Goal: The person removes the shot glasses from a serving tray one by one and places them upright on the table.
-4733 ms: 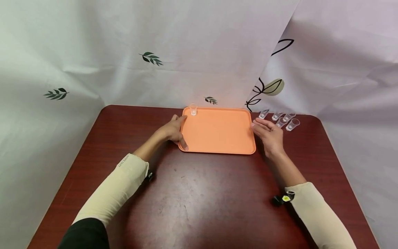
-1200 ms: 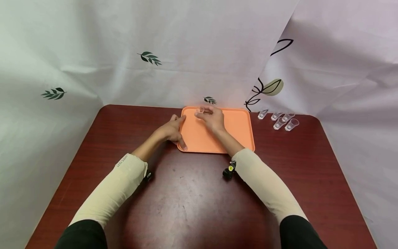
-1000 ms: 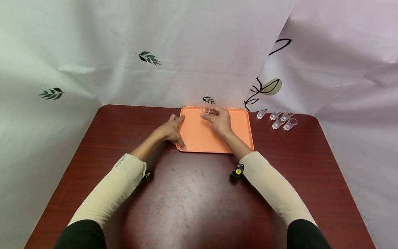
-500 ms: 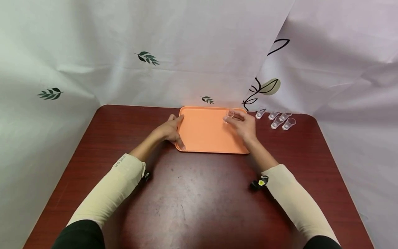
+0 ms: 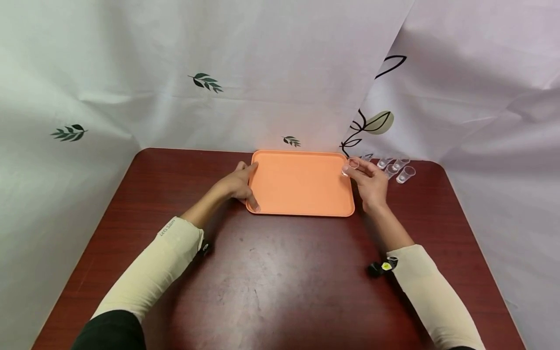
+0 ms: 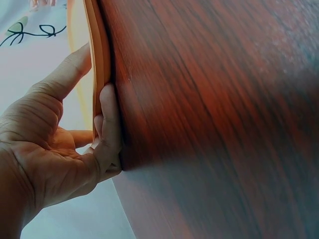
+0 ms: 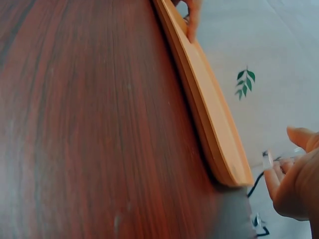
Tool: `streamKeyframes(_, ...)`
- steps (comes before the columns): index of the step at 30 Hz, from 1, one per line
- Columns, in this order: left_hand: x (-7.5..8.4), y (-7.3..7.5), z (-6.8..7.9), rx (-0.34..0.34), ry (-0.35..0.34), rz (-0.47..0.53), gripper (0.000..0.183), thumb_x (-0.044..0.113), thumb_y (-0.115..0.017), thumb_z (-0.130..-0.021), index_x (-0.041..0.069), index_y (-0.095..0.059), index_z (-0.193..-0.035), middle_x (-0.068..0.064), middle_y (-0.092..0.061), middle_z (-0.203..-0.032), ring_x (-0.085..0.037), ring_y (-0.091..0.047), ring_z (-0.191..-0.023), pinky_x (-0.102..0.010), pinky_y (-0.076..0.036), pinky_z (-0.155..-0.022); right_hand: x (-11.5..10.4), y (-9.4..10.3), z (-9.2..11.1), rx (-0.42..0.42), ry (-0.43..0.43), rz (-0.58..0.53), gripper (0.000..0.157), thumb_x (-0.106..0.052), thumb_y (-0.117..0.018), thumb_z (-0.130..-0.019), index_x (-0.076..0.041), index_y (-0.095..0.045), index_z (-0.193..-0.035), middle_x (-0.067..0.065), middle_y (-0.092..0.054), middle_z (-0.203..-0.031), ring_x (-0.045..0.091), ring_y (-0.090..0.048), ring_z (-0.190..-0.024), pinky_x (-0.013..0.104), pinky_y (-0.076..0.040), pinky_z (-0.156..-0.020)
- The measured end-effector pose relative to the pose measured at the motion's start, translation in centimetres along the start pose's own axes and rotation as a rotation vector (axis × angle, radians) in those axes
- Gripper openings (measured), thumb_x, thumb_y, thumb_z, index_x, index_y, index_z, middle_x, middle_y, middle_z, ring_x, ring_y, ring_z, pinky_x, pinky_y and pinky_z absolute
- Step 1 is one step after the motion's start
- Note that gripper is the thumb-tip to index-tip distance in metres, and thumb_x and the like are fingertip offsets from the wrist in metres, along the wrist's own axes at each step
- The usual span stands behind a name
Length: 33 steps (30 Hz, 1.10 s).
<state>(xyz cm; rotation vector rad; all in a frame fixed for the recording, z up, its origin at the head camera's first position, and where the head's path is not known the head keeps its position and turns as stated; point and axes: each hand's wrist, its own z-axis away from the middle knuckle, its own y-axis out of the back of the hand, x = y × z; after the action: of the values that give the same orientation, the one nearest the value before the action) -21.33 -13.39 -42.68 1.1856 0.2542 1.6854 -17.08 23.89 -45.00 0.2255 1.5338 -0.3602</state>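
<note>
An orange tray lies at the back of the table. My left hand grips its left end. In the left wrist view, the thumb of the left hand lies over the inner side of the tray rim, and other fingers reach round the outside. My right hand holds a small clear plastic cup between thumb and fingers, at the tray's upper right corner. From the right wrist, the cup shows at the fingertips, beyond the tray's end.
Several more clear cups stand at the table's back right corner, one partly hidden behind the right hand. The dark red wooden table stretches toward me. A white leaf-patterned curtain hangs right behind the table's back edge.
My right hand has lifted the cup from the tray's upper left corner and carried it right, to the tray's right edge. The left hand keeps its grip on the tray.
</note>
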Motion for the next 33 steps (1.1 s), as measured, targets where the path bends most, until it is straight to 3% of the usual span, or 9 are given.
streamKeyframes(7,-0.1,0.1,0.0,-0.007,-0.004,-0.006,0.157,0.015,-0.11,-0.071,0.015,-0.001,-0.184,-0.02,-0.029,-0.149,-0.035,-0.052,-0.119,-0.031,-0.054,-0.077,0.1,1.6,-0.8,0.091,-0.013,-0.055,0.048,0.006,-0.089,-0.091,0.009,-0.076,-0.137,-0.009,-0.079,-0.094,0.004,-0.076,-0.094,0.016,-0.063,-0.086)
streamKeyframes(12,-0.1,0.1,-0.1,0.01,-0.011,0.004,0.157,0.014,-0.11,-0.07,0.016,-0.003,-0.184,-0.018,-0.03,-0.147,-0.035,-0.05,-0.123,-0.032,-0.053,-0.08,0.7,2.5,-1.5,0.172,-0.056,0.025,0.053,0.0,-0.091,-0.092,0.004,-0.076,-0.142,-0.01,-0.079,-0.101,0.002,-0.071,-0.101,0.012,-0.059,-0.086)
streamKeyframes(17,-0.2,0.0,-0.3,0.01,-0.009,-0.003,0.158,0.015,-0.111,-0.068,0.015,-0.003,-0.184,-0.019,-0.031,-0.148,-0.037,-0.05,-0.123,-0.034,-0.053,-0.08,1.2,3.0,-1.8,0.229,-0.096,0.099,0.052,-0.002,-0.09,-0.094,0.001,-0.076,-0.143,-0.012,-0.078,-0.104,0.001,-0.07,-0.106,0.013,-0.058,-0.095)
streamKeyframes(23,-0.2,0.1,-0.3,0.003,-0.011,-0.018,0.159,0.018,-0.111,-0.068,0.014,-0.002,-0.184,-0.021,-0.03,-0.149,-0.037,-0.051,-0.117,-0.034,-0.053,-0.077,1.2,3.1,-2.2,0.268,-0.115,0.167,0.052,-0.007,-0.092,-0.094,-0.004,-0.077,-0.144,-0.004,-0.08,-0.118,0.002,-0.07,-0.114,0.018,-0.059,-0.103)
streamKeyframes(33,0.1,0.1,-0.2,-0.021,0.017,0.004,0.156,0.015,-0.109,-0.073,0.019,0.0,-0.184,-0.019,-0.028,-0.154,-0.031,-0.059,-0.106,-0.029,-0.057,-0.07,1.5,3.1,-2.2,0.286,-0.129,0.19,0.053,-0.007,-0.092,-0.092,-0.007,-0.079,-0.143,0.006,-0.08,-0.131,0.003,-0.071,-0.115,0.018,-0.059,-0.102)
